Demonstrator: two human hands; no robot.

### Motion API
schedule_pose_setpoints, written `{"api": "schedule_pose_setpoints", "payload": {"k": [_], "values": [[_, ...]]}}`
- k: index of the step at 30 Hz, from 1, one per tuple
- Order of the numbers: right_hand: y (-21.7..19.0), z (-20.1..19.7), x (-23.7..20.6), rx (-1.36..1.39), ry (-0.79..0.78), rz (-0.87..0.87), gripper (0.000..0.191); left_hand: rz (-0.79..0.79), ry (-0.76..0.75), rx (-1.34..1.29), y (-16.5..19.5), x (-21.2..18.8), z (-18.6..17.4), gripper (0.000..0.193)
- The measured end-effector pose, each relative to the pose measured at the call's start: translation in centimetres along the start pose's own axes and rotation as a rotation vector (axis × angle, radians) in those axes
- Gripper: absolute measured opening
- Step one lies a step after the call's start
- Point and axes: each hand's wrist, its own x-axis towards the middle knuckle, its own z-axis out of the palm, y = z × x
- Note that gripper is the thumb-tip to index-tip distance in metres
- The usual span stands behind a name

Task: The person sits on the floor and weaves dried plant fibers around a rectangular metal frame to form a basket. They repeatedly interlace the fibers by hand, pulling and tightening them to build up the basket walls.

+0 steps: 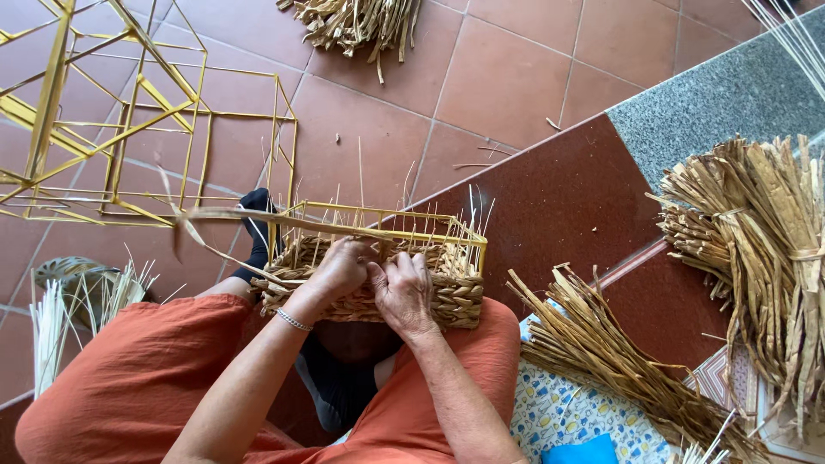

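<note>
A half-woven straw basket (pixel 447 296) on a yellow wire frame (pixel 387 215) rests on my lap, with thin upright stakes along its top. My left hand (pixel 339 268) is closed on a long flat straw strand (pixel 249 219) that trails off to the left over the basket rim. My right hand (pixel 402 292) presses against the woven wall beside it, fingers curled on the weave. The two hands touch each other at the near side of the basket.
Empty yellow wire frames (pixel 112 112) stand on the tiled floor at left. Bundles of dried straw lie at right (pixel 756 249), by my knee (pixel 601 352) and at the top (pixel 361 21). Thin pale stakes (pixel 51 326) lie at lower left. A patterned cushion (pixel 567 412) sits beneath me.
</note>
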Motion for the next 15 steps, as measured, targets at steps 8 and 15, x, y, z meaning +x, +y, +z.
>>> {"api": "schedule_pose_setpoints", "payload": {"k": [8,15], "values": [[1.1,-3.6,0.4,0.604,0.038,0.244,0.040,0.109,0.194,0.217,-0.5,-0.2,1.8,0.014],[0.7,-3.5,4.6,1.013,-0.241,0.211,0.072,0.026,0.205,0.024,-0.1,-0.6,1.0,0.030]]}}
